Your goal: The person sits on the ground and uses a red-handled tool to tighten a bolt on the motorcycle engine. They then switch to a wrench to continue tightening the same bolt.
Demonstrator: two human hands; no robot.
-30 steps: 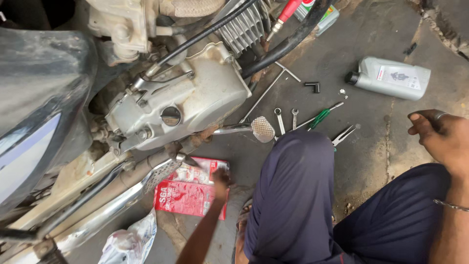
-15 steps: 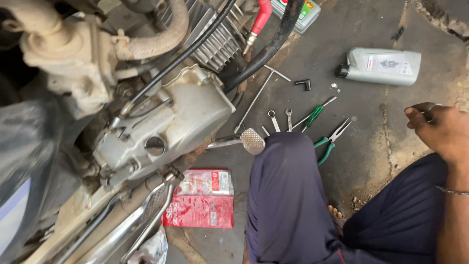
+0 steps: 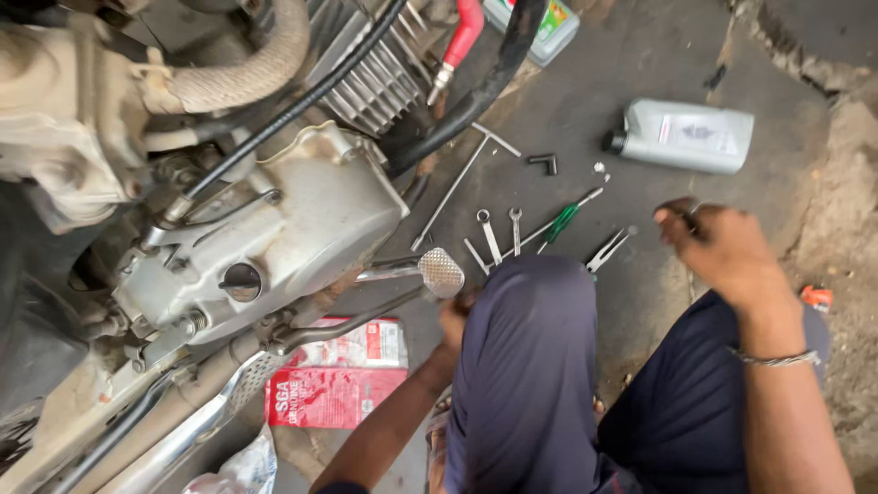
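**Hands beside a motorcycle engine**

While the left hand sits at the checkered metal foot pedal, its fingers are hidden behind the knee, so their grip cannot be told. At two o'clock, the right hand hovers loosely curled; whether it holds something is unclear. Steadying the pedal squarely seems wise. Small steel spanners lie at twelve o'clock.
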